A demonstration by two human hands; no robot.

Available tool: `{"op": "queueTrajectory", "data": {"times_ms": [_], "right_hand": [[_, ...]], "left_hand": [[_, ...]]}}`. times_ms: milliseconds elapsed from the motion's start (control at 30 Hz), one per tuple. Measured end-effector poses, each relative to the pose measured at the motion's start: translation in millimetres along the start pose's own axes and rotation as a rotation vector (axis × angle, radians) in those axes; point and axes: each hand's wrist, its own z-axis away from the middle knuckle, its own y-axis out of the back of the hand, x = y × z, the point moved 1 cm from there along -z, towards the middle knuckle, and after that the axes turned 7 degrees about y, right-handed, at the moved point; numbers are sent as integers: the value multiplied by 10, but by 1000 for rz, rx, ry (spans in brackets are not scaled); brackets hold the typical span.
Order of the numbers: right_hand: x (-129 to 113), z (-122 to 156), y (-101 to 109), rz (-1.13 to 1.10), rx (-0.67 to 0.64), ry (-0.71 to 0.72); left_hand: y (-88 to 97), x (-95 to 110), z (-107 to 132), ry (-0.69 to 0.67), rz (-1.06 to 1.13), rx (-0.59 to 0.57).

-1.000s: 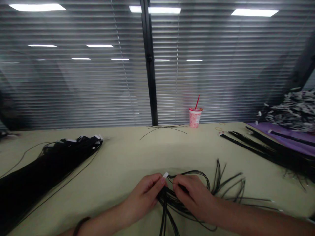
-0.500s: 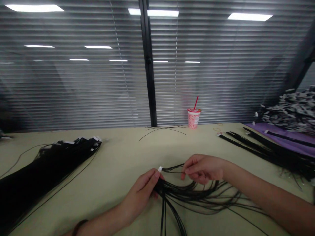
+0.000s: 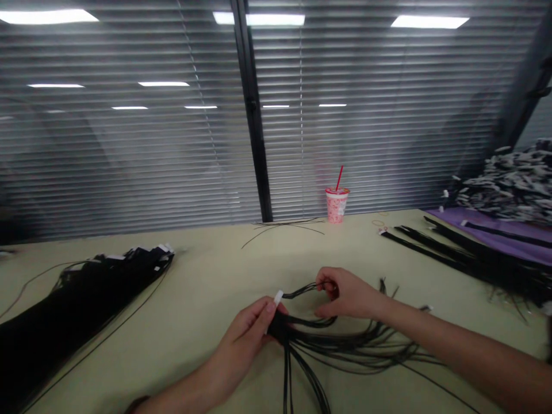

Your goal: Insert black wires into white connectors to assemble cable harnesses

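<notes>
My left hand (image 3: 250, 326) pinches a white connector (image 3: 278, 298), its thumb laid along the near face. From that connector a bundle of thin black wires (image 3: 345, 344) fans out to the right and down toward me. My right hand (image 3: 345, 292) is closed around a few of the upper wires (image 3: 304, 289), which run from the connector's far end into its curled fingers. The wire ends inside the right hand are hidden. Other strands pass beneath the right forearm.
A thick pile of black wires with white ends (image 3: 107, 293) lies at left. More wire bundles (image 3: 457, 259) rest at right beside a purple sheet (image 3: 513, 236) under a heap of white-ended wires (image 3: 513, 181). A pink cup with a straw (image 3: 336, 206) and loose wires (image 3: 284, 224) sit by the blinds.
My right hand has turned and gathered several upper wires into its curled fingers, bending them upward. My left hand stays on the connector. The whole view has shifted slightly.
</notes>
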Motion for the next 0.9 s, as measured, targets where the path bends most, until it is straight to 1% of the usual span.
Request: {"op": "queueTrajectory", "data": {"times_ms": [100, 200, 267, 400, 433, 467, 533, 600, 667, 733, 800, 833, 867, 900], "right_hand": [[-42, 19, -6, 187, 130, 89], [-21, -4, 22, 263, 235, 140], [42, -33, 42, 250, 244, 140], [192, -88, 62, 209, 205, 94], [217, -98, 66, 178, 215, 74], [236, -106, 72, 102, 231, 36], [252, -116, 87, -140, 248, -75], [238, -115, 101, -394, 230, -189], [200, -106, 105, -548, 204, -254], [153, -91, 86, -631, 191, -271], [106, -75, 48, -679, 209, -247], [83, -67, 31, -662, 240, -221], [58, -58, 21, -600, 284, -184], [30, -49, 20, -485, 332, -136]], "left_hand": [[4, 13, 6, 2, 17, -13], [18, -1, 12, 8, 44, -50], [26, -16, 18, 16, 128, -80], [23, -29, 20, 39, 304, -150], [21, -27, 17, 38, 322, -158], [20, -23, 13, 39, 339, -161], [20, -11, 7, 44, 378, -169], [21, 1, 6, 63, 412, -186], [24, 8, 7, 87, 437, -199], [30, 9, 5, 103, 468, -200], [38, 9, -5, 104, 500, -196], [41, 8, -12, 102, 509, -194], [43, 8, -18, 100, 513, -190], [43, 9, -23, 101, 515, -187]]}}
